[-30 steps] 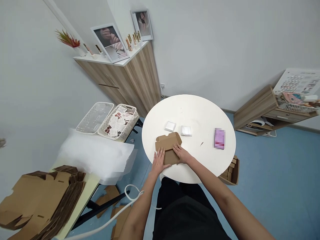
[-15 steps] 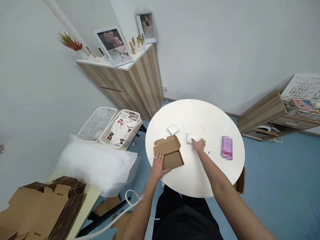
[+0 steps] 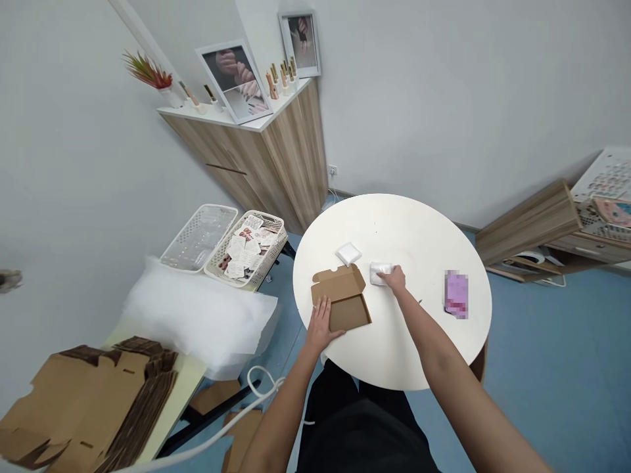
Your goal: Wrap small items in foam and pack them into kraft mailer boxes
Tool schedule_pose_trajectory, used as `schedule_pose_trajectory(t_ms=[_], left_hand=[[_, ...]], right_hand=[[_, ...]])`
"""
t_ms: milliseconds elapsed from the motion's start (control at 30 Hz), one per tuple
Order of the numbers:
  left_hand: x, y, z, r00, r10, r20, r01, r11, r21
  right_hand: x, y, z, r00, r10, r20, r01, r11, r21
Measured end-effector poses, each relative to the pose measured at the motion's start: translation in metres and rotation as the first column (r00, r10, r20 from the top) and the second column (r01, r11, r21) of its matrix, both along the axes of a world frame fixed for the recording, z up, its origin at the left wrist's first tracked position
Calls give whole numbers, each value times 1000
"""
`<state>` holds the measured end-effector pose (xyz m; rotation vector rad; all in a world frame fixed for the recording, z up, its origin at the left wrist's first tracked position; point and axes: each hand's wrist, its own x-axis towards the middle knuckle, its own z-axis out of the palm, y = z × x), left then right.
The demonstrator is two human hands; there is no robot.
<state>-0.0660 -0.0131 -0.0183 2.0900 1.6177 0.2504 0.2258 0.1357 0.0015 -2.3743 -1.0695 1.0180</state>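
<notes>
On the round white table, an open brown cardboard box (image 3: 349, 314) lies with its lid folded back. My left hand (image 3: 321, 326) rests along the box's left edge, fingers stretched out and thumb spread by the front edge. To the right of the box, my right hand (image 3: 397, 278) has its thumb and fingers closed on the right side of a small white wrapped packet (image 3: 378, 273). The fingers hide part of that packet. A second flat white packet (image 3: 348, 253) lies just behind the box lid, apart from both hands.
A blurred purple item (image 3: 456, 293) lies on the right of the round table (image 3: 394, 223). At left, a side table holds a basket of printed cards (image 3: 245, 253), a clear-lined basket (image 3: 200, 238), white wrapping sheets (image 3: 197, 315) and stacked flat cardboard (image 3: 93, 394). A white cable (image 3: 221, 430) crosses below.
The view has shifted slightly, moving the scene a little to the right. My right hand stays at the packet, its fingers drawn closer around the right side. My left hand remains on the box.
</notes>
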Motion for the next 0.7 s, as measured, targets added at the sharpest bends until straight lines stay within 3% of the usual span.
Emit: schedule_pose_trajectory(t_ms=[200,333,500,700], left_hand=[[6,-1,-5,999,13,45,-14,1000,15],[6,-2,-4,994,7,107,-14,998,67],[-4,-7,3,998,-16,60,9,995,102],[-15,-11,5,996,-80,-49,84,993,85]], right_hand=[[-8,-20,36,995,-38,-87,60,963,264],[-35,-53,41,957,172,-234,-91,942,322],[-84,-93,22,929,327,-173,-295,938,184],[-121,-110,10,858,513,-18,-513,857,-39]])
